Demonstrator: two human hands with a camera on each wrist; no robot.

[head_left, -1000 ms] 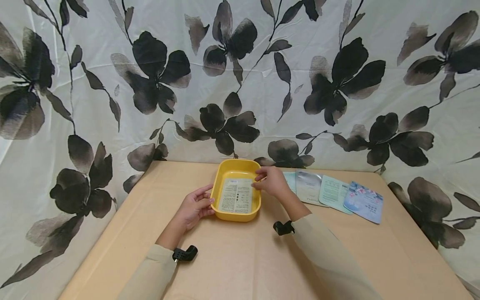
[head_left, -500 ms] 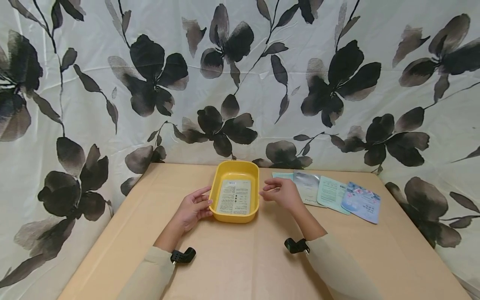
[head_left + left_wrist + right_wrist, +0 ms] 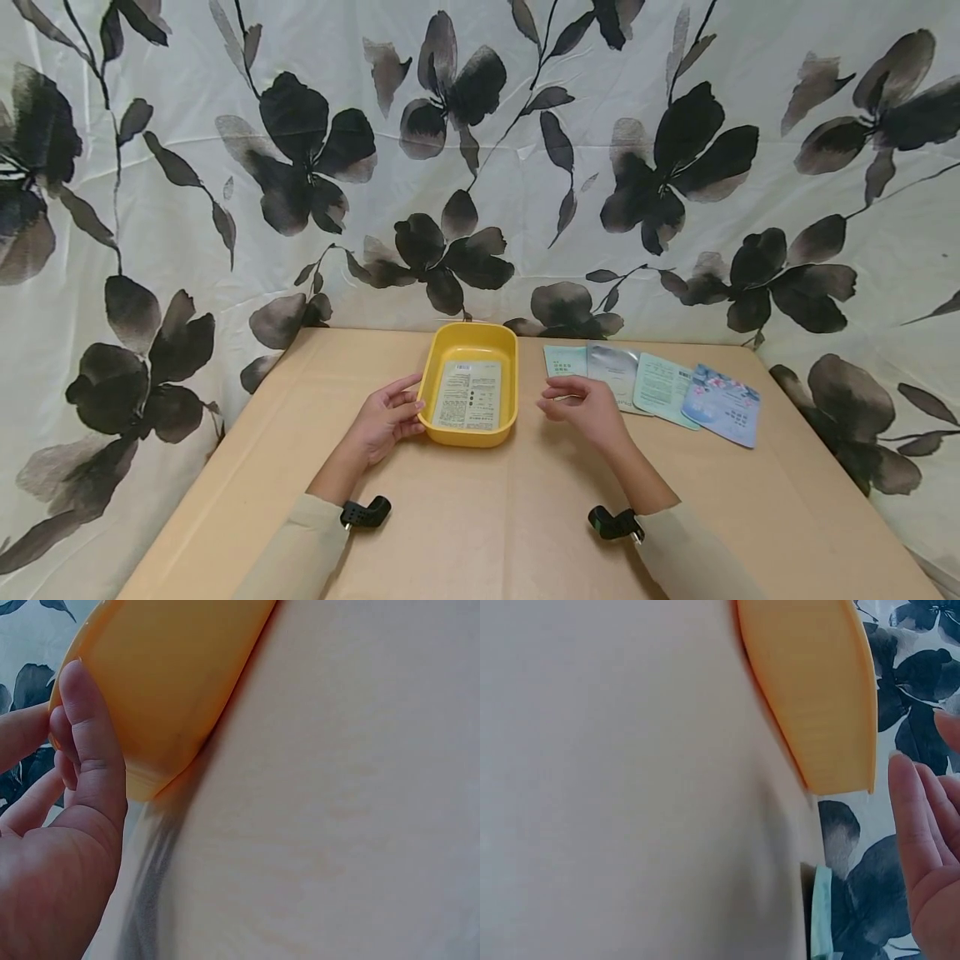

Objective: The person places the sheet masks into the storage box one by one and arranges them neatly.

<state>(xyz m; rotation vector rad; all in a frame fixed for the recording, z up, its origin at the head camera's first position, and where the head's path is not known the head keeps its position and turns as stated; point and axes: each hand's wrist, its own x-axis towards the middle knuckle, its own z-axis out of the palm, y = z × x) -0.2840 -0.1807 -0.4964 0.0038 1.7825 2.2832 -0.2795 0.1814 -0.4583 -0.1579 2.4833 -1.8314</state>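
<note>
A yellow plastic tray stands on the table, and a flat packet with small printed text lies inside it. My left hand holds the tray's left edge between thumb and fingers; the left wrist view has the fingertips at its rim and outer wall. Off to the tray's right, my right hand hovers with loosely bent fingers and holds nothing. Beside it several flat packets lie fanned out: a pale green one, a silver one, a mint one and a blue flowered one.
The tan table stretches toward me. A white cloth with dark flowers hangs behind its far edge. Both wrists wear a black camera, the left wrist camera and the right wrist camera.
My right hand has left the tray's right side and drawn back to the right, uncovering the pale green packet. The left hand stays at the tray, and the packet inside has not moved.
</note>
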